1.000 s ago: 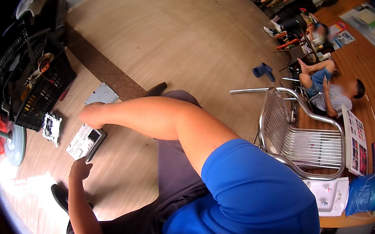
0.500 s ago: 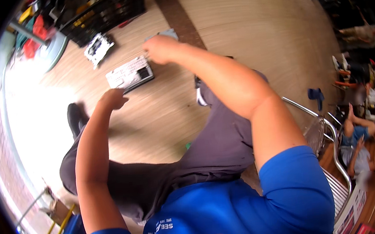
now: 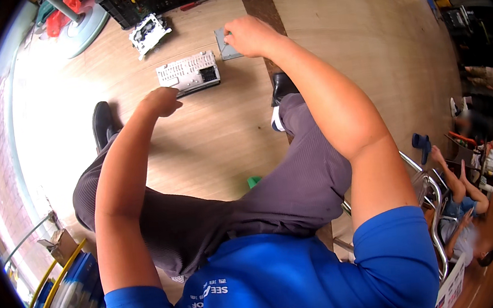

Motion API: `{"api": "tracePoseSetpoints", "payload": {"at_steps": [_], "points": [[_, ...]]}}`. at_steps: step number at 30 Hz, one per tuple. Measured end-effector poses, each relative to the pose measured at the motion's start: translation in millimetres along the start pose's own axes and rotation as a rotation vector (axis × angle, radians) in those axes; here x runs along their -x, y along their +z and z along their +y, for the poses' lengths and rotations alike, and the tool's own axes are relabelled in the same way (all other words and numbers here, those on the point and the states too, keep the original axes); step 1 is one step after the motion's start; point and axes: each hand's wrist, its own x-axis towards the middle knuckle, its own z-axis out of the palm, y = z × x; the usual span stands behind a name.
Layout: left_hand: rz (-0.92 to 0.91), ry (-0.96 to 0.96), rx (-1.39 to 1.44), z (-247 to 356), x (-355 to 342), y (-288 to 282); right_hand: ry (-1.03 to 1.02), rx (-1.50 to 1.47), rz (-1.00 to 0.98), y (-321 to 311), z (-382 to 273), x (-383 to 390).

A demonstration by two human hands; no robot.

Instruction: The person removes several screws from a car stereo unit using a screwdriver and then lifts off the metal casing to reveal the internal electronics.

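Observation:
A silver perforated metal electronic unit (image 3: 187, 70) with a dark connector block lies on the floor between my feet. My left hand (image 3: 160, 102) is at its near left corner, fingers curled against it. My right hand (image 3: 248, 37) is beyond the unit's right end, over a flat grey metal plate (image 3: 223, 51); its fingers are bent, and whatever is in them is too small or hidden to make out. A white-framed mechanism (image 3: 147, 36) sits to the back left of the unit.
A black crate (image 3: 157, 1) and a red-handled tool (image 3: 191, 6) are at the back. A round stand base (image 3: 92, 32) stands back left. Shelving with yellow rails (image 3: 62, 278) is lower left. A metal chair (image 3: 438, 201) and seated people (image 3: 465, 234) are at the right, beside blue slippers (image 3: 421, 146).
The view has swung, showing more of my lap and the left side. My right hand has shifted from the unit's right corner toward the plate. My left hand stays at the unit's near corner.

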Motion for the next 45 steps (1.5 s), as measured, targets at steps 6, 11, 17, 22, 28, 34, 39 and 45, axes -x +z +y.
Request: {"api": "tracePoseSetpoints", "payload": {"at_steps": [6, 11, 17, 22, 28, 34, 39, 45], "points": [[-0.007, -0.037, 0.013, -1, 1, -9, -0.037, -0.083, 0.055, -7, -1, 3], [0.124, 0.012, 0.100, -3, 2, -17, -0.033, -0.058, -0.046, -13, -11, 2], [0.111, 0.029, 0.125, -2, -6, -14, -0.079, -0.097, 0.041, -18, -9, 6], [0.062, 0.043, -0.064, -50, -9, 32, -0.094, -0.143, 0.022, 1, -19, -12], [-0.023, 0.121, -0.024, -23, -24, 19, -0.084, -0.003, 0.029, 11, 8, -13], [-0.029, 0.102, -0.046, -35, -22, 24, -0.113, 0.041, 0.051, 5, -3, -15], [-0.039, 0.166, -0.052, -42, -23, 30, -0.115, 0.018, 0.081, 0, -2, -15], [0.002, 0.186, -0.040, -19, -8, 17, -0.089, -0.034, 0.129, -10, 4, -5]]}}
